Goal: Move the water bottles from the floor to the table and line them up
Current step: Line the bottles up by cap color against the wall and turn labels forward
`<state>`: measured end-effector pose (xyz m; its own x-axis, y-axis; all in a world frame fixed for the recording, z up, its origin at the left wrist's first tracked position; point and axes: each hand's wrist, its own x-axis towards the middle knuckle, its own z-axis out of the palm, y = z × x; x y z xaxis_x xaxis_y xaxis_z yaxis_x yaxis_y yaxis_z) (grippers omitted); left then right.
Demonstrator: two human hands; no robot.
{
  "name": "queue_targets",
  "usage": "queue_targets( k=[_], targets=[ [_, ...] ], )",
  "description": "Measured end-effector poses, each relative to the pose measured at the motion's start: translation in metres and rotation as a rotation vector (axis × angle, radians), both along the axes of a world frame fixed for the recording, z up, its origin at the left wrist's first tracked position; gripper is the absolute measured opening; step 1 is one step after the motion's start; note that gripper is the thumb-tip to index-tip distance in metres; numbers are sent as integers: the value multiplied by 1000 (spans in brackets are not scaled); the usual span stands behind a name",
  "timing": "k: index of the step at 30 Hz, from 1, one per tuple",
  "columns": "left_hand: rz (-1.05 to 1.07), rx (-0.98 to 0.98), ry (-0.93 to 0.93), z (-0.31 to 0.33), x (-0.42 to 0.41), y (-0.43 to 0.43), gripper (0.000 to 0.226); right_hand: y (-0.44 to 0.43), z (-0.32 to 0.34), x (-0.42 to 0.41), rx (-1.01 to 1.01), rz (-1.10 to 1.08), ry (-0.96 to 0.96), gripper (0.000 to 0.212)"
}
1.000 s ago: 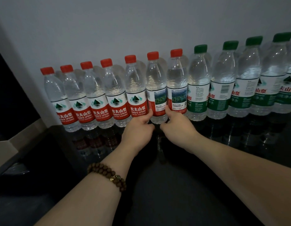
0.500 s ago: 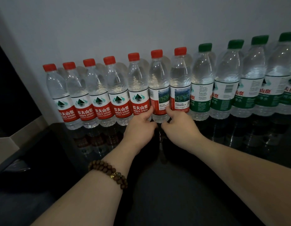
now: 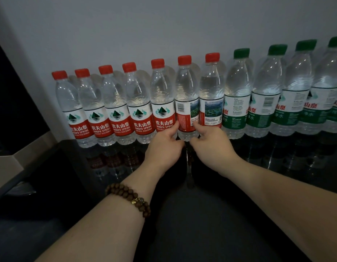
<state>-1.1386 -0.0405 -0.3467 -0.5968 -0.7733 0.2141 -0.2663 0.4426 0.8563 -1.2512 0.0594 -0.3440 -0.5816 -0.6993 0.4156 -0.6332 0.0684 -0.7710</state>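
Glossy black bench carries the whole row, set back against the grey wall. My left hand and right hand both sit low on one red-capped bottle. My fingers are curled narrow and pinch its base from either side, thumbs on the label. Its label faces barcode-out, unlike the logo-front ones to its left, so I judge the two-sided grip is for twisting or nudging it square with the line.

It looks tight on both sides: left neighbour against it, right neighbour too, green-capped bottles further right. No sideways gap, and the wall is close behind it. The only open room is toward me, on the bare bench in front of it. The bench edge drops off well to its left, past the leftmost bottle. A sideways shove could topple the packed neighbours. No bottles show on the floor, so the task is probably near done.
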Motion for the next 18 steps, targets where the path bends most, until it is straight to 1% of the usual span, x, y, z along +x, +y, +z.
queue_targets(
  k=[3,6,10,12,18],
  targets=[
    [10,-19,0,-2,0,-2,74,-1,-1,-2,28,19,7,52],
    [3,-2,5,-3,0,-2,67,-2,0,-3,59,65,54,59],
    [32,66,88,-1,0,-1,55,-1,1,-5,-12,63,27,56],
    [52,87,128,-2,-1,-3,55,0,1,-5,-36,52,6,59],
    [5,57,87,-2,-2,-4,66,-1,-2,-4,-44,6,-38,56]
  ],
)
